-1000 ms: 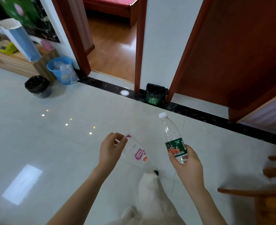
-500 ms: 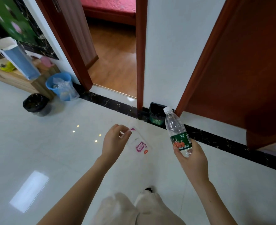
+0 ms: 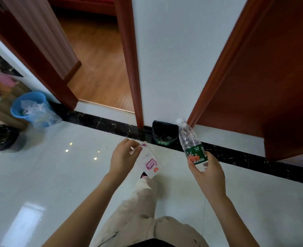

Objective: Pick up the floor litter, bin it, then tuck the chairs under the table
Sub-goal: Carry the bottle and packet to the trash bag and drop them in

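My left hand (image 3: 123, 156) pinches the top corner of a white plastic wrapper (image 3: 149, 163) with pink print, which hangs down over the floor. My right hand (image 3: 207, 172) grips the lower part of a clear plastic bottle (image 3: 191, 141) with a white cap and a green label, held upright and tilted a little left. A small dark green bin (image 3: 163, 133) with a black liner stands against the wall base just beyond the wrapper and bottle, between two door frames.
A blue bin (image 3: 29, 107) with a clear bag and a black-lined bin (image 3: 1, 137) stand at the left by a wooden cabinet. An open doorway (image 3: 95, 68) leads to a wood-floored room. A dark red door (image 3: 265, 72) stands at right. My trouser leg steps forward on glossy white tiles.
I have walked closer to the wall and the green bin. Both hands keep their hold on wrapper and bottle. The chair at the right has left the view.
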{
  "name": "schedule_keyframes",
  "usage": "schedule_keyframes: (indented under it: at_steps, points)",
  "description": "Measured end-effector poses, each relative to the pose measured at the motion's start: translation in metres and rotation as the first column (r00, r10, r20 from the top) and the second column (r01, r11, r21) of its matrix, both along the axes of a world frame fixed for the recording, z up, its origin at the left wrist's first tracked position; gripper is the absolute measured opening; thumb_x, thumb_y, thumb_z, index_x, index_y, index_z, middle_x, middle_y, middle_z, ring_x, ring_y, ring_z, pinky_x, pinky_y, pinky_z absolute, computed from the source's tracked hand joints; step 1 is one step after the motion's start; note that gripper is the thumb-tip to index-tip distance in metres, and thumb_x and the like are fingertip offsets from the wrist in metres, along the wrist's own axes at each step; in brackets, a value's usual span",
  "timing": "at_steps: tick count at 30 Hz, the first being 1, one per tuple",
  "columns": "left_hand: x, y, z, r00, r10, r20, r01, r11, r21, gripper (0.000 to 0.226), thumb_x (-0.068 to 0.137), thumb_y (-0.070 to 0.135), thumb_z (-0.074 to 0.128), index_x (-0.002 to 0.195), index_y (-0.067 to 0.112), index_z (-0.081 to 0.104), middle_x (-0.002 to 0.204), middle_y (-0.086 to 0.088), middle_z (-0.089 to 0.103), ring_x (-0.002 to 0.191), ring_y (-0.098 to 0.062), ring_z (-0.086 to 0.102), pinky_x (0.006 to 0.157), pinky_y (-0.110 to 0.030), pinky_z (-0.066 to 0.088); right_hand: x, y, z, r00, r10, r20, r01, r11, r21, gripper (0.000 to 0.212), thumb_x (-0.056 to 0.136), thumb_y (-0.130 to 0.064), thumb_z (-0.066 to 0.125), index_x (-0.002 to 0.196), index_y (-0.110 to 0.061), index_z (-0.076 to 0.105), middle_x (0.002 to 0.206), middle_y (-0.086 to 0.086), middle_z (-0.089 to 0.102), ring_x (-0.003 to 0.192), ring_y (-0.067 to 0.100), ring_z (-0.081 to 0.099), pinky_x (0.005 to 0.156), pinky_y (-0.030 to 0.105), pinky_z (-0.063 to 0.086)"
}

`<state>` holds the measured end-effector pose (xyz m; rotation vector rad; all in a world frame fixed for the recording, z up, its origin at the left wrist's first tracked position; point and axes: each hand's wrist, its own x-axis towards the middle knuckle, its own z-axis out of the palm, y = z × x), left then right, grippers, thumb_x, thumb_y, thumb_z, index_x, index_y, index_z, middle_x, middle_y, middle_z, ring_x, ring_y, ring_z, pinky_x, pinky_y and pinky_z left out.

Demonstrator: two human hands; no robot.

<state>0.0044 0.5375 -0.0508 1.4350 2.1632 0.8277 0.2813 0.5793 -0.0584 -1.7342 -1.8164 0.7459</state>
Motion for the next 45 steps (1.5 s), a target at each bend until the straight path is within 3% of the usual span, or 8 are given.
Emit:
schedule_keyframes:
  at_steps: [4, 11, 15, 23, 29, 34, 41, 45]
  points:
    - [-0.035, 0.074, -0.003, 0.996, -0.083, -0.041, 0.083, 0.996, 0.006, 0.009, 0.088, 0.029, 0.066, 0.089, 0.020, 0.066, 0.086, 0.008, 0.057, 0.076, -0.009, 0.055, 0.063, -0.025, 0.047, -0.029, 0.055, 0.000, 0.999, -0.030, 0.035, 0.030, 1.000, -0.004, 0.048, 0.080, -0.047, 0.072, 0.118, -0.021, 0.057, 0.099, -0.007, 0.061, 0.089, 0.013, 0.057, 0.073, 0.030, 0.050]
    - [-0.068, 0.168, -0.008, 0.950, -0.273, -0.152, 0.274, 0.962, -0.014, 0.006, 0.087, 0.022, 0.068, 0.089, 0.016, 0.067, 0.082, 0.008, 0.055, 0.076, -0.010, 0.050, 0.061, -0.024, 0.042, -0.066, 0.135, -0.004, 0.998, -0.028, 0.055, 0.031, 0.999, -0.039, 0.053, 0.081, -0.052, 0.068, 0.121, -0.020, 0.055, 0.102, -0.005, 0.061, 0.091, 0.013, 0.057, 0.074, 0.038, 0.054]
    - [-0.068, 0.202, -0.039, 0.966, -0.235, -0.109, 0.230, 0.971, -0.056, 0.005, 0.087, 0.021, 0.068, 0.088, 0.016, 0.067, 0.082, 0.007, 0.056, 0.075, -0.012, 0.052, 0.060, -0.026, 0.045, -0.069, 0.171, -0.028, 0.999, -0.034, 0.029, 0.036, 0.996, -0.078, 0.046, 0.082, -0.050, 0.069, 0.116, -0.023, 0.055, 0.099, -0.007, 0.061, 0.088, 0.011, 0.055, 0.072, 0.037, 0.054]
    - [-0.057, 0.273, -0.201, 0.999, -0.023, 0.034, 0.029, 0.982, -0.185, 0.007, 0.089, 0.027, 0.066, 0.094, 0.021, 0.067, 0.088, 0.009, 0.058, 0.077, -0.009, 0.057, 0.066, -0.024, 0.049, -0.054, 0.247, -0.182, 0.993, 0.032, 0.110, -0.017, 0.990, -0.138, 0.053, 0.080, -0.049, 0.071, 0.119, -0.016, 0.056, 0.103, -0.002, 0.065, 0.091, 0.013, 0.059, 0.071, 0.029, 0.053]
    - [-0.036, 0.323, -0.356, 0.980, 0.110, 0.164, -0.084, 0.984, -0.158, 0.005, 0.090, 0.024, 0.065, 0.089, 0.020, 0.068, 0.086, 0.009, 0.058, 0.076, -0.005, 0.057, 0.067, -0.014, 0.045, -0.040, 0.288, -0.334, 0.992, 0.035, 0.120, -0.010, 0.979, -0.202, 0.049, 0.080, -0.052, 0.069, 0.116, -0.022, 0.056, 0.101, -0.006, 0.063, 0.093, 0.016, 0.059, 0.074, 0.040, 0.053]
    - [-0.019, 0.361, -0.475, 0.976, 0.139, 0.169, -0.119, 0.985, -0.125, 0.006, 0.090, 0.022, 0.064, 0.091, 0.017, 0.066, 0.088, 0.005, 0.058, 0.077, -0.007, 0.057, 0.070, -0.020, 0.047, -0.037, 0.304, -0.438, 0.994, 0.002, 0.113, 0.020, 0.980, -0.199, 0.051, 0.080, -0.053, 0.069, 0.118, -0.023, 0.054, 0.105, -0.005, 0.062, 0.094, 0.016, 0.059, 0.076, 0.042, 0.054]
    - [-0.008, 0.404, -0.573, 0.970, 0.161, 0.184, -0.154, 0.987, -0.052, 0.005, 0.090, 0.022, 0.064, 0.088, 0.017, 0.065, 0.091, 0.004, 0.059, 0.079, -0.012, 0.059, 0.073, -0.031, 0.052, -0.037, 0.322, -0.532, 0.993, -0.017, 0.116, 0.042, 0.976, -0.214, 0.055, 0.078, -0.052, 0.071, 0.122, -0.023, 0.054, 0.108, -0.006, 0.060, 0.097, 0.017, 0.058, 0.079, 0.044, 0.053]
    - [-0.006, 0.413, -0.598, 0.972, 0.163, 0.171, -0.160, 0.987, -0.031, 0.008, 0.090, 0.024, 0.064, 0.089, 0.016, 0.065, 0.090, 0.003, 0.059, 0.077, -0.011, 0.057, 0.070, -0.024, 0.049, -0.037, 0.329, -0.556, 0.993, -0.017, 0.117, 0.043, 0.975, -0.220, 0.057, 0.078, -0.053, 0.069, 0.123, -0.023, 0.054, 0.111, -0.004, 0.061, 0.099, 0.018, 0.058, 0.079, 0.044, 0.054]
